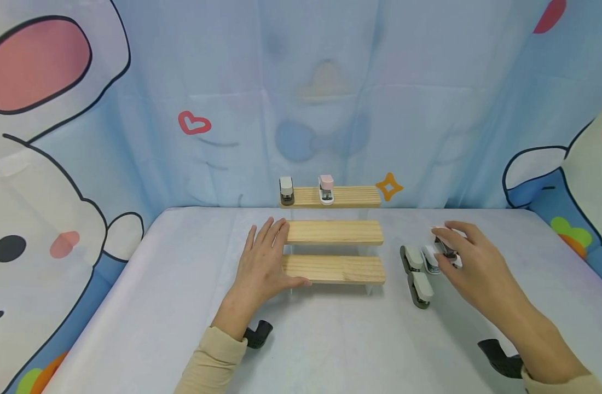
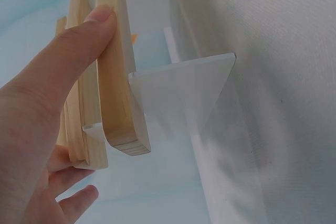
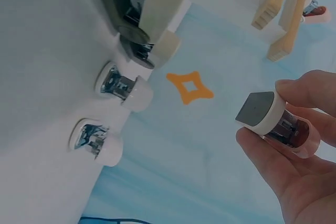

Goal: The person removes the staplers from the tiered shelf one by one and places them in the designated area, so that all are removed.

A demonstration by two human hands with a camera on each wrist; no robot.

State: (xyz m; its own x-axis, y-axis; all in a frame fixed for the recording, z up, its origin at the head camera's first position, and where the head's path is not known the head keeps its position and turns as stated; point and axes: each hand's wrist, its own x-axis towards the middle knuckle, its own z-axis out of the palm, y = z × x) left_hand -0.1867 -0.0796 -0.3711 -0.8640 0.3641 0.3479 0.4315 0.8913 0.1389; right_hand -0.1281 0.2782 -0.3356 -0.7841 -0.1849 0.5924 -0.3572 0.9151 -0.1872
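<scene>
My left hand (image 1: 265,261) lies with straight fingers at the left end of a three-step wooden shelf (image 1: 333,269). Its thumb touches the front plank (image 2: 118,93), and the other fingers reach along the middle plank (image 1: 334,232). Over on the right, my right hand (image 1: 478,268) pinches a small stapler (image 3: 283,124) between thumb and fingers, its grey underside facing the wrist camera. Below that hand, several more small staplers stand on the table: a front white-and-grey one (image 1: 421,289), another behind it (image 1: 411,258), and white ones (image 1: 431,259) beside them.
On the top plank (image 1: 357,197) stand a white-and-dark stapler (image 1: 286,190) and a pink-and-white stapler (image 1: 326,190). Clear side supports (image 2: 184,77) hold the planks up. A blue printed curtain (image 1: 222,164) hangs behind the white table (image 1: 330,339).
</scene>
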